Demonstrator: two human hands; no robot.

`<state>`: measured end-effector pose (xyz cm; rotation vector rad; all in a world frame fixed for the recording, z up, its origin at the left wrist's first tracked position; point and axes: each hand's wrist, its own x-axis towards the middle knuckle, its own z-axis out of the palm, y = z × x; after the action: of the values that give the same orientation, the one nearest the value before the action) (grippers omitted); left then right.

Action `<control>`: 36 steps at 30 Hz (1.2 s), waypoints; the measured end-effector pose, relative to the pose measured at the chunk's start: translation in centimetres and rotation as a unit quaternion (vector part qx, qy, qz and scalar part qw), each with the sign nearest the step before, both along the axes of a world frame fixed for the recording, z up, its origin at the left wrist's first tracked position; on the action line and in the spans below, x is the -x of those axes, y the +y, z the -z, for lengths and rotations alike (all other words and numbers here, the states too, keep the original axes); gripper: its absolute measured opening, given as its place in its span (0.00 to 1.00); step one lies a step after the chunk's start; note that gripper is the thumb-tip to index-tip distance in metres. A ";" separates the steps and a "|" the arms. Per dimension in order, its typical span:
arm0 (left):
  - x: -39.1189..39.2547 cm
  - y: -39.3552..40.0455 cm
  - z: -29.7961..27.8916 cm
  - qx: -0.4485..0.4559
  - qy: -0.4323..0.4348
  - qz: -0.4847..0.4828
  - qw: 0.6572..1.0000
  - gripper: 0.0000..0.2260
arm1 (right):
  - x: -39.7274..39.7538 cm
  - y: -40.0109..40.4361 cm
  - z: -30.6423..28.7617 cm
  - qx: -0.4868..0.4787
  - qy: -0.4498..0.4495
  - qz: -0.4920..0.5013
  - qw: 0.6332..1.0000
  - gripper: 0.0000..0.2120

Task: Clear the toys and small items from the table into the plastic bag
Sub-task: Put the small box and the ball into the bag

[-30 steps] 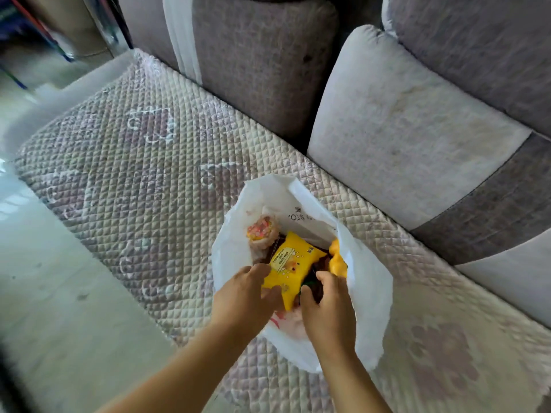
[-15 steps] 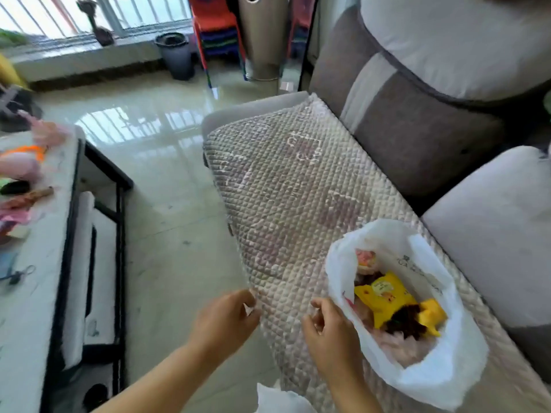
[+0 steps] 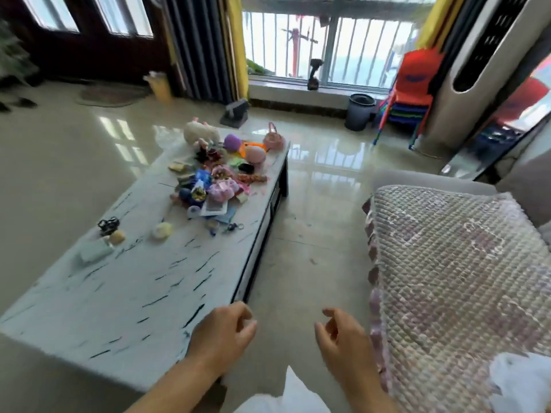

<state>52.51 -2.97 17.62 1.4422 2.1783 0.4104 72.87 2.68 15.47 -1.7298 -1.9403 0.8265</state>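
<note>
1. Left hand (image 3: 222, 333): it hangs low over the near right corner of the table (image 3: 113, 290), fingers loosely curled with nothing in them. Right hand (image 3: 343, 338): it is over the floor between the table and the quilted sofa cover (image 3: 453, 263), fingers loosely curled, also holding nothing.
2. Plastic bag (image 3: 518, 380): only a white edge shows at the near right, on the sofa cover. Its mouth is out of view, so confirm that it stands open before carrying anything across.
3. Step in hand, as judged: reach out for the next load. Start with the loose items nearest on the table: the pale block (image 3: 94, 251), the black clip (image 3: 108, 225), the yellow fluffy ball (image 3: 162, 231) and the keyring (image 3: 234, 226).
4. Pinch the small, flat pieces singly; they lie flush on the tabletop and may slide off if swept.
5. Main toy pile (image 3: 217, 183), further off toward the table's right edge: gather it with both hands cupped, working from the right edge inward so that nothing rolls onto the floor.
6. Far end: take the white plush animal (image 3: 201, 132), the purple ball (image 3: 233, 142) and the pink basket (image 3: 272, 138) one per hand; they are bulky and soft, and need only a light grip.
</note>
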 end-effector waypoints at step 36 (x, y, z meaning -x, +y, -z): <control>43.0 1.9 12.6 0.055 -0.083 -0.341 0.935 0.19 | 50.7 11.4 11.4 0.087 -0.080 -0.395 0.911 0.16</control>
<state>9.53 -1.11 5.07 0.5275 2.4589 0.6023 22.21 14.10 4.09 -1.0701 -2.8046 1.1691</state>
